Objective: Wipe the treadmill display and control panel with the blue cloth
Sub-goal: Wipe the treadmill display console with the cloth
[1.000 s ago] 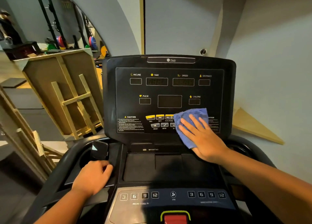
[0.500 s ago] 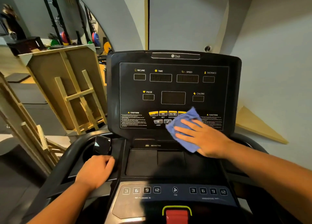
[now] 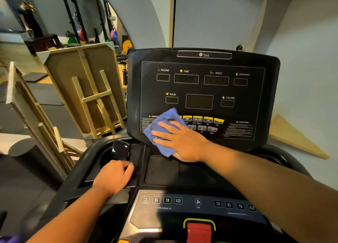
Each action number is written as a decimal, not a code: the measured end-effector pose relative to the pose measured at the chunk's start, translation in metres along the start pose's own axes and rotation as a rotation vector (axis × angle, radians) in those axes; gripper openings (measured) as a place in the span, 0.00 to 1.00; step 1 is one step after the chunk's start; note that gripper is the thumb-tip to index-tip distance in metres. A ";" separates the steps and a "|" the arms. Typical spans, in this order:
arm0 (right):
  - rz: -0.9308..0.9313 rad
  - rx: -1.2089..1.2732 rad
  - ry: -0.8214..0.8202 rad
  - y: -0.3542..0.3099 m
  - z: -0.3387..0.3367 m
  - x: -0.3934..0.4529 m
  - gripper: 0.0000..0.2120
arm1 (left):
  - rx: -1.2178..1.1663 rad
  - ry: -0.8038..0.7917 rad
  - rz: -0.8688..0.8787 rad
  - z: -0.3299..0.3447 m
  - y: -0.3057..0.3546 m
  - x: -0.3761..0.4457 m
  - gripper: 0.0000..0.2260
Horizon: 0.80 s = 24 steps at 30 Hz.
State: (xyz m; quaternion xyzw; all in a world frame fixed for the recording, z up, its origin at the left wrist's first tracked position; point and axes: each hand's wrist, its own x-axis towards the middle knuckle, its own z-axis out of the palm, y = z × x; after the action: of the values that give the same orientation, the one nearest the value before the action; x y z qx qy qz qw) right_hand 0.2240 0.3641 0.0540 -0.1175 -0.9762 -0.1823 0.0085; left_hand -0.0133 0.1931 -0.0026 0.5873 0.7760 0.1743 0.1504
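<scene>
While the right hand [image 3: 184,142] presses the blue cloth [image 3: 161,131] flat against the lower left of the treadmill display [image 3: 201,96], fingers spread wide over it, palm down, no pinch, the wipe looks to be in progress rather than near done. Cloth covers the left caution text and the first yellow button; its lower corner hangs past the display's bottom edge. Left hand [image 3: 114,178] rests curled on the console ledge just in front of a dark phone [image 3: 120,149] that stands in the left cup recess; whether it grips the ledge or just leans on it I can't tell. Judging coverage: only the bottom button row [image 3: 203,122] is being worked now. Upper readouts (incline, time, speed, distance, pulse, calorie) show no visible sign either way of being wiped, so I can't call them done. Lower control panel [image 3: 199,204] with the 3/6/9/12 keys and fan key sits well apart from the cloth, likewise the red stop key [image 3: 199,231] at the frame's bottom edge; I'd count both as probably left. Dark tray between display and control panel is bare, nothing on it. My estimate: somewhere mid task, display bottom row under way, control panel pending. Wooden frames [image 3: 87,92] lean at left, irrelevant.
</scene>
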 end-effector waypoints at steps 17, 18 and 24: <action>0.145 -0.008 -0.065 0.027 0.007 -0.101 0.30 | -0.012 0.012 0.023 0.001 -0.004 -0.001 0.22; 0.107 -0.030 -0.055 0.024 0.005 -0.087 0.30 | -0.019 0.009 0.022 0.001 -0.005 -0.001 0.21; -0.025 0.006 0.012 -0.013 -0.006 0.038 0.29 | -0.008 0.021 0.024 0.001 -0.007 0.000 0.22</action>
State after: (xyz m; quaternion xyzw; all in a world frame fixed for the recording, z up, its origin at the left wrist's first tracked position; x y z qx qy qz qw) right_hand 0.1838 0.3587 0.0571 -0.1043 -0.9781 -0.1799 0.0123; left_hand -0.0184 0.1919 -0.0068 0.5939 0.7698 0.1854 0.1425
